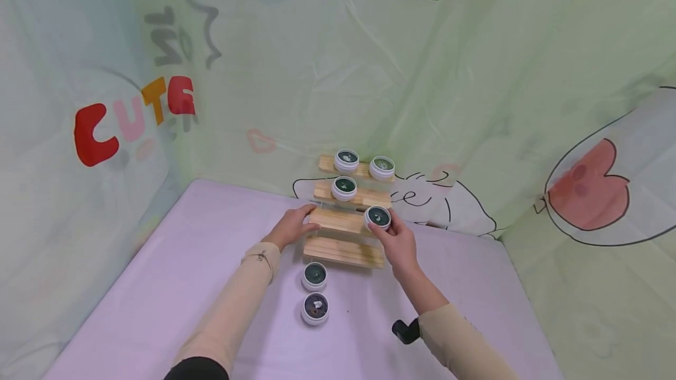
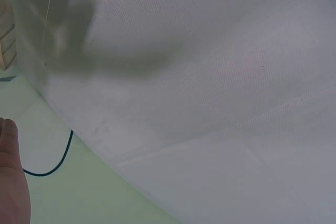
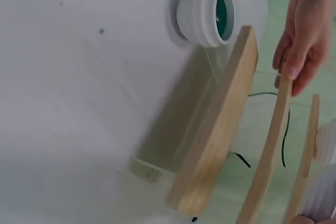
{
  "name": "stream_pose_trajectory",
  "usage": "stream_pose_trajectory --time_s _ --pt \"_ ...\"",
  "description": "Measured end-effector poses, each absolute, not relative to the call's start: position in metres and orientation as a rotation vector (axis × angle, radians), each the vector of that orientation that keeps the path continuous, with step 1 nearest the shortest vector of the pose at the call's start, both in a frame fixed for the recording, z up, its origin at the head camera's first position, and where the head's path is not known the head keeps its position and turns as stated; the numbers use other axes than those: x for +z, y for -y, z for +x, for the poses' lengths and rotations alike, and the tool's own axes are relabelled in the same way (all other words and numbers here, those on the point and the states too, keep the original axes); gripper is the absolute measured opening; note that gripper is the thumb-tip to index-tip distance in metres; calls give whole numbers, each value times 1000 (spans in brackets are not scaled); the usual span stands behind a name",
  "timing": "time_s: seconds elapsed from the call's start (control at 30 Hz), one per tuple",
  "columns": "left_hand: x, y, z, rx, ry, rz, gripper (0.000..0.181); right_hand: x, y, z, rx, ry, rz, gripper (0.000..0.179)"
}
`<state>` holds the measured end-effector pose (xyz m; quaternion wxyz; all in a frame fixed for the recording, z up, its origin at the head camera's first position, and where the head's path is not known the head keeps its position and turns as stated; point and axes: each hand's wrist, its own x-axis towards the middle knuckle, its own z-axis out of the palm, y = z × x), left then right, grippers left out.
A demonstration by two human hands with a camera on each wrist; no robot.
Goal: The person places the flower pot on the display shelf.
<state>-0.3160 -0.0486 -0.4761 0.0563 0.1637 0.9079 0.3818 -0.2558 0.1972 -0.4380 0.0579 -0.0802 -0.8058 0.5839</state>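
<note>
A tiered wooden display stand (image 1: pixel 343 251) with several plank steps stands on the table. My left hand (image 1: pixel 289 228) holds the left end of its third plank from the top; the right wrist view shows thumb and fingers (image 3: pixel 299 53) pinching that plank's end. With my right hand (image 1: pixel 401 248) I grip a small white round jar (image 1: pixel 378 217) with dark green contents, at the right end of the same plank. Whether the jar touches the wood is unclear. Two similar jars, one left (image 1: pixel 346 160) and one right (image 1: pixel 382 167), sit on the top plank. Another jar (image 1: pixel 344 188) stands one plank lower.
In front of the stand, two more jars, one nearer the stand (image 1: pixel 315 275) and one closer to me (image 1: pixel 315 308), stand on the pale table (image 1: pixel 222 274). A black object (image 1: pixel 405 331) shows beside my right sleeve. Printed cloth walls (image 1: pixel 296 75) rise behind and at both sides.
</note>
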Motion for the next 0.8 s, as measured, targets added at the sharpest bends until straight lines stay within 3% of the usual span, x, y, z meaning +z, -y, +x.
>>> stream_pose_trajectory --time_s 0.8 --pt "-476 48 -316 1147 -2766 483 61 -426 -200 -311 1510 2528 -288 80"
